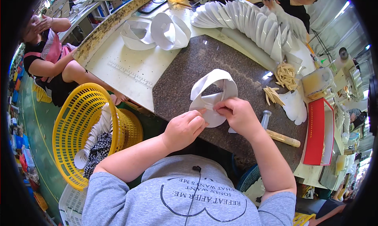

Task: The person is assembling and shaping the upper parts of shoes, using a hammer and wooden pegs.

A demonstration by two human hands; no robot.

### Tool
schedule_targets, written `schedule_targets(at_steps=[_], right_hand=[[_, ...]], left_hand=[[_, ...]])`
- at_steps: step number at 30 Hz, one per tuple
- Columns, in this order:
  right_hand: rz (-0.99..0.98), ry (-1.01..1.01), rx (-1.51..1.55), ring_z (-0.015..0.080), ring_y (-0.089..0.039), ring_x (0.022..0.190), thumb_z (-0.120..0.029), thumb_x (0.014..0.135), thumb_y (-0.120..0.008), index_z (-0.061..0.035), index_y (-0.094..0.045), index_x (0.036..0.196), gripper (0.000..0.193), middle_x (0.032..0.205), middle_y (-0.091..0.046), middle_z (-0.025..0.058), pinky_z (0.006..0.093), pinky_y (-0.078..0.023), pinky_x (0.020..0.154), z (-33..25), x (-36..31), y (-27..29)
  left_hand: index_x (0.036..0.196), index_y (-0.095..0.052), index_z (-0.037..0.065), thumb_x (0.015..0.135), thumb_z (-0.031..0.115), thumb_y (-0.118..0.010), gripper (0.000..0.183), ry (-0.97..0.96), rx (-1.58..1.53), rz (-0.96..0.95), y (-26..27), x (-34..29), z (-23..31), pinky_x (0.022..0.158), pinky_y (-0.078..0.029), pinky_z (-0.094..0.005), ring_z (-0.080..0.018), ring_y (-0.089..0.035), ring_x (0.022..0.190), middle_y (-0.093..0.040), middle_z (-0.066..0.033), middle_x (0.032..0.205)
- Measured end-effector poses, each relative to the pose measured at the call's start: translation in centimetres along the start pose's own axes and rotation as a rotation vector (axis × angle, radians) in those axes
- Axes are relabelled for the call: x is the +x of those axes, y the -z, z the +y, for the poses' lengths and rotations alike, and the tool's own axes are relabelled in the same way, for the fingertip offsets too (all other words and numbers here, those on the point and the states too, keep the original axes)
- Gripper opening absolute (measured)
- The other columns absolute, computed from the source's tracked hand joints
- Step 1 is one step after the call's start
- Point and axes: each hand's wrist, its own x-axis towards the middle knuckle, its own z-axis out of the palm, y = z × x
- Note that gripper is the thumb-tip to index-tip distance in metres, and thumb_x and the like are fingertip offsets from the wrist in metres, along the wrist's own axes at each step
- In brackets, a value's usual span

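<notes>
Over the dark stone slab I hold a white looped piece that looks like a shoe upper, its ring standing up from the near end. My left hand is closed on its near left edge. The fingers of my right hand pinch the near right edge, close to the left fingertips. My fingers partly hide the spot between them. Just right of my right hand lies a hammer with a metal head and a wooden handle, partly behind my forearm.
Two similar white uppers sit at the back left. A long row of white sole-shaped pieces curves along the back right. Tan strips and a red box lie right; a yellow basket stands left. Other people sit nearby.
</notes>
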Motion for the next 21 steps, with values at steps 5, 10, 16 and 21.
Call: schedule_targets(at_steps=[5,10,16,21], right_hand=[[0.076,-0.017,-0.003,0.0320,-0.065,0.082,-0.006,0.079,-0.069,-0.0020,-0.067,0.087,0.009,0.091,-0.065,0.0138,0.0376,-0.053,0.074,-1.1,-1.8,-1.0],[0.143,0.125,-0.166,0.0295,-0.062,0.084,-0.006,0.076,-0.067,-0.0037,-0.066,0.084,0.009,0.089,-0.062,0.0110,0.0369,-0.053,0.072,-0.4,-1.9,-1.9],[0.003,0.327,-0.579,0.0270,-0.057,0.091,-0.006,0.074,-0.058,-0.0024,-0.060,0.089,0.016,0.095,-0.056,0.0101,0.0356,-0.053,0.072,-0.5,-2.2,-2.2],[-0.021,0.278,-0.419,0.0306,-0.057,0.097,0.001,0.074,-0.058,-0.0006,-0.056,0.096,0.023,0.100,-0.058,0.0135,0.0393,-0.051,0.078,0.0,-2.7,-1.3]], left_hand=[[0.075,-0.052,0.008,0.077,0.010,-0.074,0.023,-0.005,0.011,-0.021,0.2,-0.2,0.0,0.065,-0.055,-0.0343,-0.0243,-0.068,0.089,-0.064,-0.0070,0.086],[0.075,-0.052,0.008,0.077,0.010,-0.074,0.023,-0.025,-0.002,-0.008,0.3,0.1,0.2,0.065,-0.055,-0.0342,-0.0247,-0.068,0.086,-0.064,-0.0074,0.086],[0.075,-0.051,0.008,0.076,0.009,-0.074,0.023,-0.024,0.004,-0.029,0.4,-0.2,0.1,0.066,-0.055,-0.0345,-0.0250,-0.068,0.086,-0.065,-0.0076,0.086],[0.076,-0.051,0.008,0.076,0.009,-0.075,0.024,-0.010,0.011,-0.016,0.3,0.1,-0.4,0.067,-0.055,-0.0343,-0.0248,-0.068,0.087,-0.065,-0.0077,0.088]])
